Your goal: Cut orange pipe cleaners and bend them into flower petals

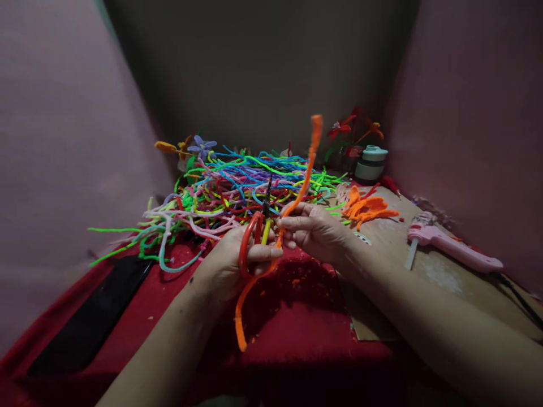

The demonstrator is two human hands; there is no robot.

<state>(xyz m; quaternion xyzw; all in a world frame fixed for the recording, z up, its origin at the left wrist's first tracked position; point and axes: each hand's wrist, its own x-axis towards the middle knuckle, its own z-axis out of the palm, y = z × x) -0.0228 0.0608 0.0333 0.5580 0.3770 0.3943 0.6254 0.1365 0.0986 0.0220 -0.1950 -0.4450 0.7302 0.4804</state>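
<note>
over the red cloth [305, 336], left hand [227, 257] grips scissors [245, 249] and pinches orange stem [304, 190], right hand [316, 229] pinching it just above, hands close together.

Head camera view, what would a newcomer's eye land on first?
Likely the orange fuzzy strip, held in the centre by the left hand, which also holds red-handled scissors, and the right hand. Behind them spreads a tangled, multicoloured pile of fuzzy stems. The pink tool on the brown board at right stands out too.
</note>
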